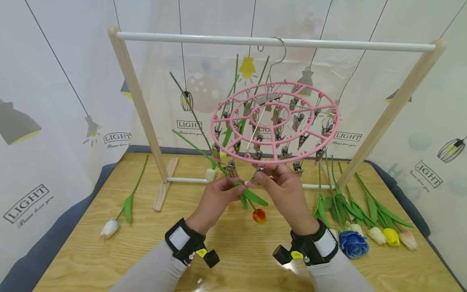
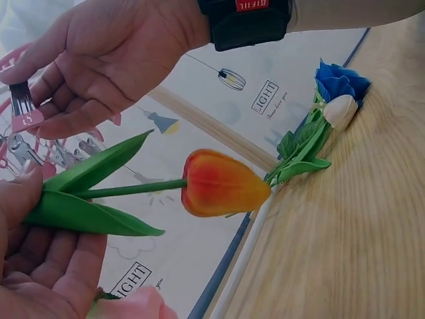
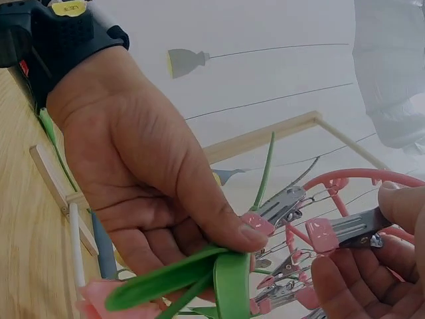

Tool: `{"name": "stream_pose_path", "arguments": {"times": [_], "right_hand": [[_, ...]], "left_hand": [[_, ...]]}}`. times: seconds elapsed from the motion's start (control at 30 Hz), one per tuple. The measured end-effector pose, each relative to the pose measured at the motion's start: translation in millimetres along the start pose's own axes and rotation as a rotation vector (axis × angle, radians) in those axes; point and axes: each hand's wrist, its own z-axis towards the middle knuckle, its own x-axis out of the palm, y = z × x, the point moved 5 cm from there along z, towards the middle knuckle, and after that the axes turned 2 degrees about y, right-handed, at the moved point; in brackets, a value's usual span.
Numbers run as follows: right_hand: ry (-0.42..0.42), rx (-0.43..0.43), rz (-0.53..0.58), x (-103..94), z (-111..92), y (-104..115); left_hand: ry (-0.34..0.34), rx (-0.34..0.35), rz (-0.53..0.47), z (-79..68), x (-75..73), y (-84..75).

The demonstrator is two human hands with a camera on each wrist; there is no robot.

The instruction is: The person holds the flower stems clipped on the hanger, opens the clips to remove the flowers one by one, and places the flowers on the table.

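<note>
My left hand [image 1: 217, 200] holds an orange-red artificial tulip [image 1: 259, 216] by its stem, near the base of the green leaves [image 2: 99, 219]. The bloom points down toward the table. Just right of it, my right hand [image 1: 286, 192] pinches a metal clip with pink tips [image 3: 342, 232] between thumb and fingers, below the front rim of a round pink clip hanger [image 1: 275, 158]. This hanger hangs by a metal hook [image 1: 282, 52] from a white rod [image 1: 219, 39] and carries several clips. In the right wrist view, another clip [image 3: 272, 212] is close beside my left thumb.
Stems and a white tulip [image 1: 211, 174] show at the hanger's left side. A pink flower [image 2: 136, 306] appears low in the left wrist view. One white tulip [image 1: 110, 228] lies at left. Several flowers, including a blue rose [image 1: 354, 244], lie at right between the wooden stand [image 1: 392, 113] and table edge.
</note>
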Motion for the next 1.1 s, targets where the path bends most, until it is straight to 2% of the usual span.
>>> {"name": "stream_pose_path", "arguments": {"times": [0.23, 0.37, 0.43, 0.67, 0.77, 0.83, 0.97, 1.1], "right_hand": [[-0.015, 0.001, -0.029, -1.9, 0, 1], [0.006, 0.009, -0.093, -3.6, -2, 5], [0.012, 0.013, -0.182, -5.8, -4, 9], [0.055, 0.031, -0.708, -17.9, -18, 37], [0.032, 0.005, -0.85, -23.7, -27, 56], [0.013, -0.054, -0.863, -22.3, -34, 67], [0.054, -0.192, -0.741, -0.1, -44, 76], [0.072, -0.225, -0.701, 24.4, -40, 70]], "left_hand": [[0.003, 0.01, 0.054, -1.4, -2.4, 2.3], [0.008, 0.012, 0.092, -2.8, -1.5, 1.7], [0.009, 0.012, 0.091, -4.6, -1.1, 0.8], [0.015, 0.008, 0.067, -10.3, -0.7, -2.5], [0.027, 0.0, 0.032, -12.8, 0.2, -3.7], [0.038, -0.001, 0.013, -14.1, 1.4, -4.8], [0.047, 0.017, 0.01, -15.9, 3.0, -8.1], [0.047, 0.025, 0.041, -16.7, 3.2, -10.2]]}}
